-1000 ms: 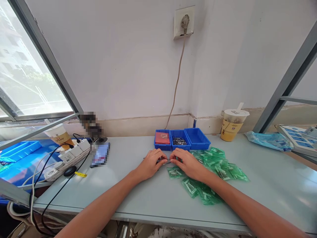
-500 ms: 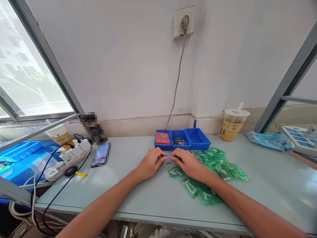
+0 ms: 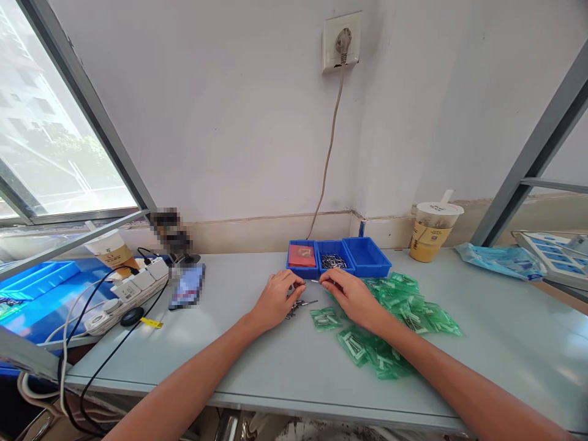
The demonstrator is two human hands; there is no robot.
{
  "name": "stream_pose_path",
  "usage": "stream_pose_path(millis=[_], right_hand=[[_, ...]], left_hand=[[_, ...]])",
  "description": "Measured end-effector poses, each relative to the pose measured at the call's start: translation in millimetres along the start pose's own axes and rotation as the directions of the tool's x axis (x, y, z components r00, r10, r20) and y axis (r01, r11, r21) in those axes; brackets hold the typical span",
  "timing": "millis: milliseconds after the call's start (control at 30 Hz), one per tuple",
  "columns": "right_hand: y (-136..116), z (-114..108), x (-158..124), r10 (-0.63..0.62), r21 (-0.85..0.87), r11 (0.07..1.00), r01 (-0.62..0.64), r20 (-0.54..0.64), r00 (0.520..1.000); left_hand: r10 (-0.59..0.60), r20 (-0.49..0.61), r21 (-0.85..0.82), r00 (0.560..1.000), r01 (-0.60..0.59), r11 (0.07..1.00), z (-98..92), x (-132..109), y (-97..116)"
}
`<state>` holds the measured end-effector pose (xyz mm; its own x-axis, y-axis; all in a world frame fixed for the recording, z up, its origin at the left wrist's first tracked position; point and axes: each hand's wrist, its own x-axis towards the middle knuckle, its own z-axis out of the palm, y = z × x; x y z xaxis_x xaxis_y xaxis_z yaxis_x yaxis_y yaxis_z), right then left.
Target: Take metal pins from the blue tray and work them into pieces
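Just in front of three blue bins, my left hand (image 3: 277, 300) is closed in a pinch, with what sits at its fingertips too small to name. Beneath and beside its fingers lies a small pile of metal screws (image 3: 298, 308). My right hand (image 3: 350, 297) pinches one end of a thin silvery screw-like piece (image 3: 313, 281), which points left toward my left fingertips. Green packets (image 3: 408, 306) holding metal pieces are heaped beside and under my right forearm. One single green packet (image 3: 325, 319) lies between the two hands.
The blue bins hold red packets (image 3: 302, 256), loose screws (image 3: 334, 261) and, at right, a bare floor (image 3: 367, 254). A cup (image 3: 434, 229) stands at the back right. To the left are a phone (image 3: 187, 286), a power strip (image 3: 133, 294) and cables.
Both hands have shifted slightly; my right hand has risen a little toward the bins. The thin piece now shows between the fingertips, and more of the screw pile is uncovered.
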<state>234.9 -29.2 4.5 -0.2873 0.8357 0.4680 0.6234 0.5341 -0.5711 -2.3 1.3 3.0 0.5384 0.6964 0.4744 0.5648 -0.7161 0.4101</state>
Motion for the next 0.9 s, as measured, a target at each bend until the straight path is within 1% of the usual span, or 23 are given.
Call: stream_pose_path(millis=[67, 200, 367, 900], right_hand=[[-0.4, 0.3, 0.0, 0.034, 0.037, 0.999, -0.033, -0.022, 0.999], [-0.1, 1.0, -0.1, 0.141, 0.103, 0.985, -0.136, -0.043, 0.989], [0.0, 0.8, -0.5, 0.221, 0.166, 0.963, -0.213, -0.031, 0.975], [4.4, 2.6, 0.2, 0.218, 0.257, 0.947, -0.192, -0.080, 0.973]], left_hand=[[0.001, 0.002, -0.007, 1.000, -0.001, 1.000, -0.4, 0.4, 0.1], [0.000, 0.004, -0.028, 1.000, 0.000, 1.000, -1.0, 0.6, 0.0], [-0.020, 0.012, -0.039, 1.000, 0.020, 0.999, -1.6, 1.0, -0.3], [-0.074, 0.020, -0.039, 0.997, 0.075, 0.996, 0.1, 1.1, -1.8]])
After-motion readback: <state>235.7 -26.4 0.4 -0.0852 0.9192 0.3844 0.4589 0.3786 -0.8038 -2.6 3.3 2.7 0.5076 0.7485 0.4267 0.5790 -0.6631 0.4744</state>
